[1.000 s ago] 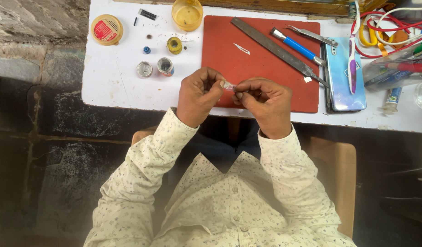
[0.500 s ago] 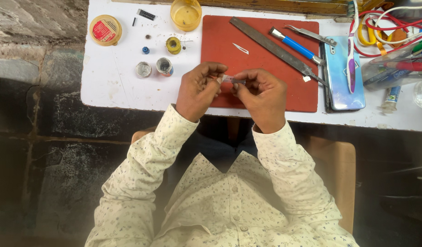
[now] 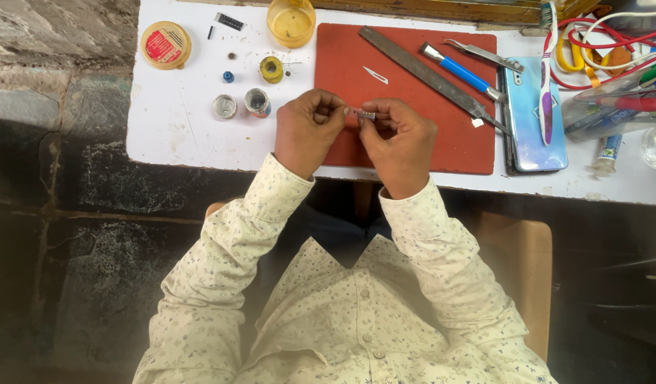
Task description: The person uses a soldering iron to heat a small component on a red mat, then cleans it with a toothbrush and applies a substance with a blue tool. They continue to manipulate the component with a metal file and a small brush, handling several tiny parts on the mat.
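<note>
A long flat metal file is laid diagonally across a red mat. A blue-handled tool and tweezers are seen near it. A phone is placed just right of the mat. A yellow-lidded tin and two small open pots are set at left.

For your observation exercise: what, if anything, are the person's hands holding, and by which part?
A small silvery metal piece, pinched at its two ends between the fingertips of the left hand and right hand, above the red mat.

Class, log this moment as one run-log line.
left hand: pinching small silvery metal piece | right hand: pinching same piece | where: over red rectangular mat
</note>
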A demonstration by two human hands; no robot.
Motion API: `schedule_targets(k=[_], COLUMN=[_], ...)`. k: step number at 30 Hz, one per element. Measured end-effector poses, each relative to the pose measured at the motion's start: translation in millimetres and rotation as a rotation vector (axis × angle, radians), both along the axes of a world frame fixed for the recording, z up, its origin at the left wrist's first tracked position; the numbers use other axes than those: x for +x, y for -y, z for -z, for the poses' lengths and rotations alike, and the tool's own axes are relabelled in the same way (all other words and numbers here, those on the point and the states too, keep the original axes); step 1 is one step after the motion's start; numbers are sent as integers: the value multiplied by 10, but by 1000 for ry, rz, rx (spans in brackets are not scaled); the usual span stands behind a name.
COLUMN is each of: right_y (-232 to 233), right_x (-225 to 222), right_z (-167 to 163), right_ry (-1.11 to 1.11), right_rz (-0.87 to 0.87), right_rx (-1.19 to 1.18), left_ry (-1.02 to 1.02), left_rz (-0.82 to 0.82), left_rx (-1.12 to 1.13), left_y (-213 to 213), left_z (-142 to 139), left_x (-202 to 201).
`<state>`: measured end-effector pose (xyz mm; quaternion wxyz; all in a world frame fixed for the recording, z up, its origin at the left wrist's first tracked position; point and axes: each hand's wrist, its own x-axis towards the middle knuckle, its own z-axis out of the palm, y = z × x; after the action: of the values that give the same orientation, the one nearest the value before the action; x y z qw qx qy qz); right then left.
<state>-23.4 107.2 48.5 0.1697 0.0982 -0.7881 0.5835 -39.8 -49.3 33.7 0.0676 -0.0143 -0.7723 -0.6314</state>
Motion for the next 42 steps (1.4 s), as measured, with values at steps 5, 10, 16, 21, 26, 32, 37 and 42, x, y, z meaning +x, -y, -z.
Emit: schedule_targets(k=[5,10,16,21,26,32,37,42], right_y=[120,177,168,53,-60,-61,-77,2], right_x=[41,57,19,-27,-29,-35,-35,-15], right_z=[-48,-29,128,212,190,166,174,191], right_ry=[-217,-245,-128,269,391,375,374,319], right_rz=[97,125,64,-150,-286,-342,-327,-241], right_rx=[184,247,46,-509,-636,-721,-712,-647], left_ry=[4,-27,-60,81,133,97,91,26], left_rz=[-93,-117,-103,2,60,68,63,6], left_rx=[6,-27,82,319,532,595,594,510], left_y=[-91,-107,-85,45,128,129,119,48], left_z=[-39,-44,27,106,176,230,272,247], left_x=[10,1,-22,27,102,130,145,112])
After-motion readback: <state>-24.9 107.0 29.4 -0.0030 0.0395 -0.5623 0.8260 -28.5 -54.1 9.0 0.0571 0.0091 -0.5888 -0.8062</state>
